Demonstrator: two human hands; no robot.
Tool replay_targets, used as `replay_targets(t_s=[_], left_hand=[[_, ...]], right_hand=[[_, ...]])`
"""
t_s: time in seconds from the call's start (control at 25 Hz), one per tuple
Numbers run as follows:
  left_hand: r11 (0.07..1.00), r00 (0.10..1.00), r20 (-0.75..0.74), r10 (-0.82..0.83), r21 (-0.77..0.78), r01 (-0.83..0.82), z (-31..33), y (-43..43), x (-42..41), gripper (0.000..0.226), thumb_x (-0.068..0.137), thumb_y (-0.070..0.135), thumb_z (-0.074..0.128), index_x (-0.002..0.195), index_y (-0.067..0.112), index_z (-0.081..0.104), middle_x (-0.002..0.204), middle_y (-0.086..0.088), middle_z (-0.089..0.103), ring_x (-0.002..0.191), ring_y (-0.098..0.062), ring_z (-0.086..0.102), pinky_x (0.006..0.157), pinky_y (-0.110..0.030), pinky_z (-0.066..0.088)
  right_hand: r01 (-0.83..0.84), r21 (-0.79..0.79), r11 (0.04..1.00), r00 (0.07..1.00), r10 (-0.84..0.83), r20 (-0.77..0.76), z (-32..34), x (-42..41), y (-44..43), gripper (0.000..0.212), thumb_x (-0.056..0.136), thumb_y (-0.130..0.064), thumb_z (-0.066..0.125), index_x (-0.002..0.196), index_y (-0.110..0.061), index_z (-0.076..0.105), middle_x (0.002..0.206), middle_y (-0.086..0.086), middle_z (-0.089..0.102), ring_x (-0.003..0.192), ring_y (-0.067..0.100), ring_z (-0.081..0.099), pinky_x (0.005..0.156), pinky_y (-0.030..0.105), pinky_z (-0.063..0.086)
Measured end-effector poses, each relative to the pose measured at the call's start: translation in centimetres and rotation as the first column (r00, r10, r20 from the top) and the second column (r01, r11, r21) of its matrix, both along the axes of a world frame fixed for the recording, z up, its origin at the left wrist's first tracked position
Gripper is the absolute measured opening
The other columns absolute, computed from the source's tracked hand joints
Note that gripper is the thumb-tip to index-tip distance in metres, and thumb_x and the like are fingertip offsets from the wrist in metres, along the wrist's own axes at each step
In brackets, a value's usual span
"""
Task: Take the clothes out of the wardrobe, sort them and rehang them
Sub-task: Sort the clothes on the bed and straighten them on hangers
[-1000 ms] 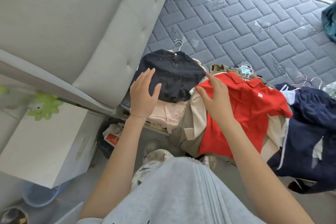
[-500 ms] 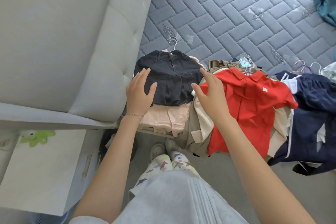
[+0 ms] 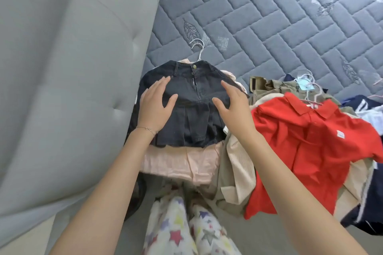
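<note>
**Both hands over the black skirt at the edge of the bed**

A black denim skirt (image 3: 192,118) lies flat on the grey quilted mattress (image 3: 269,16), close to the padded grey headboard (image 3: 72,68). Its buttoned waistband points away from the person and its pleated hem points toward them. The skirt rests on top of a pale pink garment (image 3: 182,163), which sticks out below the hem and hangs over the edge of the bed. A white hanger hook (image 3: 198,47) pokes out just past the waistband.

The left hand (image 3: 154,105) lies on the left side of the skirt with fingers straight and spread and the thumb held apart. It grips nothing. A thin bracelet (image 3: 147,129) circles that wrist. The right hand (image 3: 232,107) is over the right side of the skirt, fingers loosely spread and slightly bent. Whether it presses the cloth or hangs just above it cannot be told.

To the right is a heap of clothes. A red polo shirt (image 3: 306,147) lies on top, spread open with its collar away from the person. A beige garment (image 3: 238,163) lies beneath it, touching the pink one. An olive piece (image 3: 273,87) sits behind, and dark navy clothing (image 3: 369,221) lies at the far right. More hanger hooks (image 3: 308,89) show near the red collar.

The person's star-print trousers (image 3: 176,232) show at the bottom.
</note>
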State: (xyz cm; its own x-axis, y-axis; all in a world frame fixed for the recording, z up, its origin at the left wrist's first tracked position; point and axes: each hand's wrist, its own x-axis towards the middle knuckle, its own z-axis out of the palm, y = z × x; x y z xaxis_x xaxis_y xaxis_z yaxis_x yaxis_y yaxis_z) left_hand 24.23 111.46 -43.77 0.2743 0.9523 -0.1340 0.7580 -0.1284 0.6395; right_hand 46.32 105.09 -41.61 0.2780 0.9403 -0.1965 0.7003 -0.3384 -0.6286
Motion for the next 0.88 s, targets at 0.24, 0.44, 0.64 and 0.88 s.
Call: replay_targets(t_s=[0.24,0.44,0.64,0.88], left_hand=[[1.0,0.995,-0.101,0.01,-0.017,-0.012,-17.0,8.2,1.3,0.059,0.098,0.038,0.049,0.15,0.02,0.03,0.156,-0.001,0.032,0.147,-0.02,0.019,0.12,-0.042,0.009],[0.998,0.984,-0.176,0.004,0.057,0.006,-24.4,13.0,0.8,0.062,0.099,0.04,0.047,0.152,0.017,0.026,0.158,-0.008,0.026,0.147,-0.024,0.018,0.12,-0.043,0.012],[0.98,0.96,-0.28,0.029,0.196,0.027,-26.7,15.4,0.2,0.055,0.1,0.039,0.044,0.146,0.01,0.037,0.143,-0.014,0.046,0.131,-0.034,0.039,0.113,-0.049,0.022],[0.972,0.947,-0.306,0.098,0.233,-0.025,-26.3,16.4,0.4,0.044,0.095,0.044,0.053,0.118,0.008,0.057,0.11,-0.018,0.057,0.105,-0.038,0.048,0.09,-0.044,0.035]], right_hand=[[-0.04,-0.058,0.998,0.994,0.046,0.104,-17.1,1.1,8.4,0.059,0.095,-0.035,0.057,0.146,-0.014,0.039,0.148,0.005,0.044,0.138,0.022,0.034,0.114,0.036,0.027],[-0.031,-0.101,0.994,0.964,0.056,0.258,-24.6,2.9,12.8,0.07,0.093,-0.045,0.055,0.152,-0.021,0.026,0.158,0.006,0.025,0.147,0.025,0.017,0.119,0.048,0.014],[0.013,-0.176,0.984,0.956,0.039,0.291,-26.8,5.0,14.6,0.078,0.092,-0.053,0.051,0.154,-0.023,0.015,0.16,0.003,0.017,0.148,0.023,0.012,0.119,0.049,0.005],[0.072,-0.042,0.997,0.936,-0.053,0.347,-26.3,4.8,15.1,0.062,0.091,-0.054,0.054,0.138,-0.015,0.043,0.135,0.008,0.046,0.126,0.03,0.039,0.102,0.043,0.03]])
